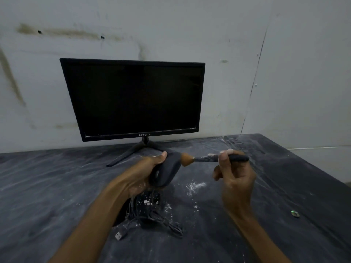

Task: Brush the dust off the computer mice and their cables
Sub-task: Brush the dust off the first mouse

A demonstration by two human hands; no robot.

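- A dark desk (57, 186), streaked and smeared with pale dust, spreads below a switched-off monitor (133, 99) standing on its forked foot against a stained wall (190, 25).
- The left hand (144, 171) grips a black mouse (164, 170) raised clear of the desk, thumb hooked over its far end, the body looking largely free of powder.
- The right hand (234, 176) pinches a dust-caked brush (214, 159) by its handle, the tan bristles touching the mouse's upper end; the sweep of this mouse appears well under way.
- Below the left wrist lies a tangle of cable (152, 215), flecked white, its USB plug (119, 235) loose at the near edge; that part looks yet to be brushed.
- Fallen white powder (193, 186) dots the desk just beside the cable.
- Whether a second mouse sits in the tangle cannot be told.
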